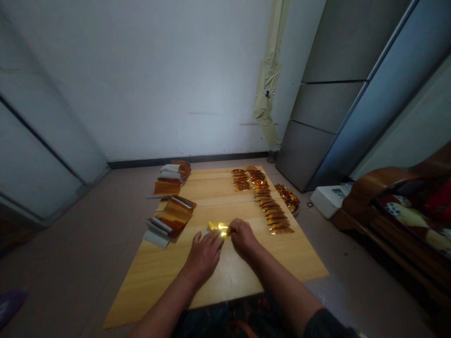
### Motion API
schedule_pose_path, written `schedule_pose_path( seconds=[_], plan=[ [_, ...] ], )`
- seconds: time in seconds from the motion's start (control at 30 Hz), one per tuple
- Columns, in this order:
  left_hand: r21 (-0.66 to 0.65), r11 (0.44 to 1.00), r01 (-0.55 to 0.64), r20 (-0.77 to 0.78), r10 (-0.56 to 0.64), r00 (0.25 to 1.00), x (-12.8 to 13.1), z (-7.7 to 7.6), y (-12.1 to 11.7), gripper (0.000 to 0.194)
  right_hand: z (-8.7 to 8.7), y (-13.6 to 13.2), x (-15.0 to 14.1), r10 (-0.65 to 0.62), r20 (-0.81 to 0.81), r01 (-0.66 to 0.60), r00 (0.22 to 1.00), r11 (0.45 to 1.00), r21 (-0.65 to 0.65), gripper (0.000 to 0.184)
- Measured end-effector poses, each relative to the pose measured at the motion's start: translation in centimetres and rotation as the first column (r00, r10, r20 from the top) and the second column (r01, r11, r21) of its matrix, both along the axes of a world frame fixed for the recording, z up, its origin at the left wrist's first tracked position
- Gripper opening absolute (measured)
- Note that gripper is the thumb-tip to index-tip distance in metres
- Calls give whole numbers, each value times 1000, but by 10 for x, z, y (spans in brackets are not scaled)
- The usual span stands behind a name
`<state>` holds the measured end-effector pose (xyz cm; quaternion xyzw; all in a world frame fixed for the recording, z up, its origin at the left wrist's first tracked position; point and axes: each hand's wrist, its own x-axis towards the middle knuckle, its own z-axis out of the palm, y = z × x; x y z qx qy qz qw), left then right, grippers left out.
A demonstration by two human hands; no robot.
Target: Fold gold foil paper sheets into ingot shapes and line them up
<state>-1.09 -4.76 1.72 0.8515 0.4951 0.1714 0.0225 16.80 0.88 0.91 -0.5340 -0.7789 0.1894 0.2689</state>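
Note:
A small sheet of shiny gold foil paper (217, 228) lies on a light wooden board (225, 277) on the floor. My left hand (204, 254) rests on the sheet's near left side with its fingers stretched out flat. My right hand (241, 236) is curled, its fingers pinching the sheet's right end. Both forearms reach in from the bottom of the view.
Stacks of unfolded gold sheets (171, 216) sit on the board's left side, more (173, 177) at the far left. A long row of folded gold pieces (268, 203) runs along the right, with a heap (289, 197) beside it. A grey cabinet (327, 103) and wooden sofa (398, 206) stand to the right.

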Motion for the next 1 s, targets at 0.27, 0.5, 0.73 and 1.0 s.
schedule_pose_path(
  seconds=[0.27, 0.5, 0.73, 1.0],
  plan=[
    [-28, 999, 14, 1, -14, 1000, -1, 1, -1, 26, 4, -1, -1, -5, 21, 6, 1000, 1000, -25, 28],
    [-74, 997, 32, 35, -29, 999, -6, -2, 2, 22, 5, -2, -2, -17, 38, 18, 999, 1000, -25, 25],
    [-116, 992, 51, 57, -45, 997, -9, -1, 4, 18, 10, -4, -6, -34, 117, 37, 993, 999, -26, 13],
    [-111, 993, 51, 67, -44, 997, -10, -6, 2, 20, 17, -7, -11, -55, 190, 63, 980, 997, -39, 8]
  ],
)
